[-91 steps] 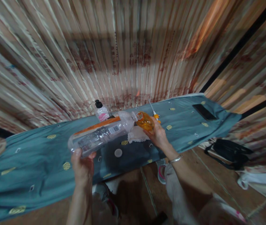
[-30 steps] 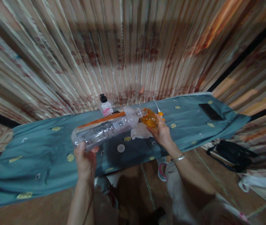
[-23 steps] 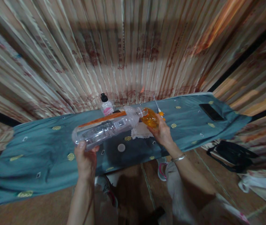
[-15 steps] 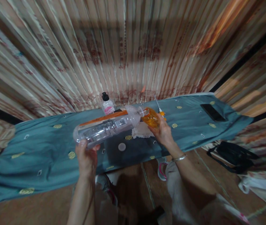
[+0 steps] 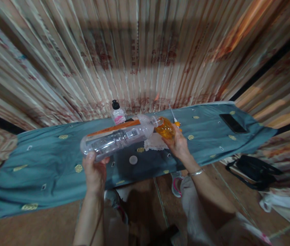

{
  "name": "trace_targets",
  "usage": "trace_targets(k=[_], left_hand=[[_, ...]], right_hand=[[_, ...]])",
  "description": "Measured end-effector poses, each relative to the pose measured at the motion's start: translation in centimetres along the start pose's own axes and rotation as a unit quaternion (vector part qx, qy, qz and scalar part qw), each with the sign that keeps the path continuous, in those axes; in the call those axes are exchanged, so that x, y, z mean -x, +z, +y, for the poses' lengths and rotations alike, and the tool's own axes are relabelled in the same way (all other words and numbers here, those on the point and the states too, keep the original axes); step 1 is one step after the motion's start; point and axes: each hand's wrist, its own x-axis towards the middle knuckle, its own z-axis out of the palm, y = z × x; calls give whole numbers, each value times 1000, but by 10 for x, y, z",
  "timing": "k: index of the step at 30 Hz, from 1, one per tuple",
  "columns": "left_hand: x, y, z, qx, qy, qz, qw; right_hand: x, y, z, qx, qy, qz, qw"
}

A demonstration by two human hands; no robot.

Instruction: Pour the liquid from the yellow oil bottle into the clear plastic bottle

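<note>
While both hands hold their bottles over the cloth, little differs from the frame three seconds back: the view has drifted slightly, so everything sits a bit further right and higher, and the big bottle looks tipped about the same, maybe a touch flatter. Hands keep the same grips.

Left hand (image 5: 94,169) is wrapped around the base end of the clear bottle (image 5: 118,139), thumb on top, fingers under. That bottle lies nearly level, neck pointing right and slightly up, uncapped, its mouth touching the mouth of the orange bottle (image 5: 165,128). It hangs above the cloth, not resting on it.

Right hand (image 5: 178,145) cups the orange bottle from below, fingers closed round its body; a bracelet (image 5: 195,172) is on that wrist. Just behind the orange bottle a pump top (image 5: 173,118) with a thin tube sticks up.

Labels: the clear bottle has an orange stripe, a barcode patch and small print, too blurred to read. A small bottle (image 5: 117,114) with a black cap and pink label stands on the cloth behind; its text is unreadable. No brand legible anywhere. Red marks on the curtain (image 5: 140,61) are blurred too.

On the blue cloth (image 5: 45,160): a white cap (image 5: 133,159) below the clear bottle, a white tissue (image 5: 155,141) under the two mouths, a phone (image 5: 232,123) far right. A black bag (image 5: 257,169) is on the floor at right.
</note>
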Motion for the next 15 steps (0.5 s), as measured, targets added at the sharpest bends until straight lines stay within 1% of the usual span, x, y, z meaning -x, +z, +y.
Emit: trace_targets(k=[6,11,15], left_hand=[[0,1,0,3,2,-7,1000],[-1,-1,-2,4,6,-1,1000],[-1,-2,-1,0,0,-10,1000]], right_hand=[[0,1,0,-4,1,-1,1000],[0,1,0,-3,-6,7,1000],[-1,0,-1,-3,-4,0,1000]])
